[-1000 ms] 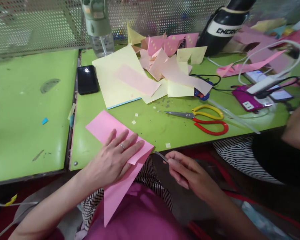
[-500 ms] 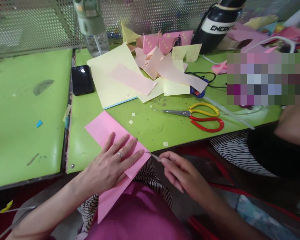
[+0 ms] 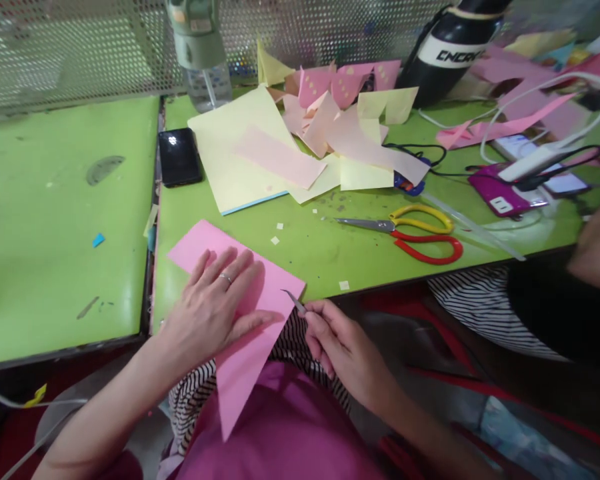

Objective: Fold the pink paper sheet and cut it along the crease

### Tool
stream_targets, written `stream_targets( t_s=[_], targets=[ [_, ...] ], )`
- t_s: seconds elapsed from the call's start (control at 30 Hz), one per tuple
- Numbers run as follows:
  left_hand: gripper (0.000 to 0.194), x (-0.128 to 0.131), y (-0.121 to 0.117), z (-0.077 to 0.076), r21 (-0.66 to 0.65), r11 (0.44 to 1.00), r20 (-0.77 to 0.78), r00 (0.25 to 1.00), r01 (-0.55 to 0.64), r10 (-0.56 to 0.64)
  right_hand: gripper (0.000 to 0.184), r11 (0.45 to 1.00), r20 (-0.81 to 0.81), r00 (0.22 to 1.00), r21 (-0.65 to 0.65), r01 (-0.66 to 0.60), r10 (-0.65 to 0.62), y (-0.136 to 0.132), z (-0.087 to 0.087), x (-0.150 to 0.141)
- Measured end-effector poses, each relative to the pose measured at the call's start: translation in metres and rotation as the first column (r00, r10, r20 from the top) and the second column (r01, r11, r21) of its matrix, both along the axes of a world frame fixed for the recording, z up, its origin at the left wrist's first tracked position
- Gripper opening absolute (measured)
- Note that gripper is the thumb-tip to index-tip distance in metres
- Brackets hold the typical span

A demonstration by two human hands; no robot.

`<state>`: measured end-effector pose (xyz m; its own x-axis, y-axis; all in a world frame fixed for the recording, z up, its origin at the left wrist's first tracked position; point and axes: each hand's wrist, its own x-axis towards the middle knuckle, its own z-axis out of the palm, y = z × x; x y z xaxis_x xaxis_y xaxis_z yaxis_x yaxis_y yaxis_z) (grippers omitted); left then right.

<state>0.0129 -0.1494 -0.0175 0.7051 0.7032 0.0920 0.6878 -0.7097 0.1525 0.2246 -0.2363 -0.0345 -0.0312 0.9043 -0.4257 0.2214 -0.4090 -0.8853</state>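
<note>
My left hand [image 3: 213, 305] lies flat with fingers spread on a folded pink paper sheet [image 3: 270, 293] at the near edge of the green table [image 3: 310, 257]. The sheet's lower part hangs over the edge onto my lap. My right hand [image 3: 337, 343] is closed in a pinch around a thin metal tool, probably tweezers [image 3: 294, 301], whose curved tip rests on the pink sheet's right edge.
Scissors [image 3: 405, 230] with yellow and red handles lie to the right. Yellow and pink paper pieces [image 3: 300, 143], a black phone [image 3: 180, 157], a water bottle [image 3: 203, 50] and cables sit further back. Another person's striped clothing and arm [image 3: 555, 300] are at the right.
My right hand moved left and up, bringing the tool's tip onto the pink sheet. My left hand slid slightly left on the paper, which now lies flatter.
</note>
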Motion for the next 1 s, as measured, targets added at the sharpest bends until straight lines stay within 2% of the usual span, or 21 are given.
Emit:
stream_targets(
  t_s=[0.07,0.13,0.2,0.3,0.43,0.53,0.6,0.7,0.77,0.9,1.0],
  targets=[
    [0.079,0.006,-0.001,-0.007,0.043,0.992,-0.025,0.992,-0.120,0.121,0.031,1.000,-0.003,1.000,-0.011,-0.028,0.028,0.003,0.000,0.002],
    [0.078,0.008,-0.002,-0.012,0.046,0.989,-0.051,0.989,-0.140,0.142,0.030,0.999,0.044,0.998,-0.023,-0.048,0.049,0.004,0.000,0.005],
    [0.076,0.007,-0.001,-0.014,0.022,0.995,-0.070,0.993,-0.094,0.095,0.031,0.998,0.122,0.991,-0.028,-0.049,0.052,0.002,-0.001,0.011],
    [0.073,0.004,0.003,-0.011,-0.064,0.996,-0.085,0.994,0.064,-0.070,0.035,1.000,0.155,0.988,-0.022,-0.002,0.005,-0.006,-0.005,0.019],
    [0.075,0.004,0.014,-0.001,-0.197,0.948,-0.037,0.965,0.249,-0.261,0.037,0.987,-0.088,0.986,-0.085,0.136,-0.144,-0.017,-0.010,0.022],
    [0.079,0.007,0.028,0.009,-0.289,0.916,0.030,0.959,0.277,-0.281,0.035,0.974,-0.248,0.945,-0.134,0.183,-0.212,-0.018,-0.013,0.016],
    [0.072,0.010,0.039,0.015,-0.324,0.905,0.034,0.959,0.277,-0.281,0.033,0.972,-0.270,0.936,-0.128,0.197,-0.225,-0.015,-0.015,0.009],
    [0.059,0.015,0.048,0.019,-0.296,0.915,-0.040,0.953,0.274,-0.299,0.035,0.975,-0.236,0.949,-0.114,0.189,-0.211,-0.009,-0.019,0.001],
    [0.055,0.018,0.044,0.019,-0.244,0.935,-0.105,0.952,0.256,-0.288,0.039,0.978,-0.199,0.960,-0.115,0.176,-0.196,-0.008,-0.022,0.001],
    [0.055,0.024,0.019,0.015,-0.135,0.987,-0.176,0.979,0.083,-0.106,0.041,0.975,-0.156,0.966,-0.105,0.194,-0.209,-0.010,-0.023,0.003],
    [0.061,0.025,0.013,0.011,-0.129,0.992,-0.181,0.983,0.012,-0.035,0.040,0.978,-0.190,0.961,-0.091,0.188,-0.203,-0.012,-0.019,0.000]
  ],
)
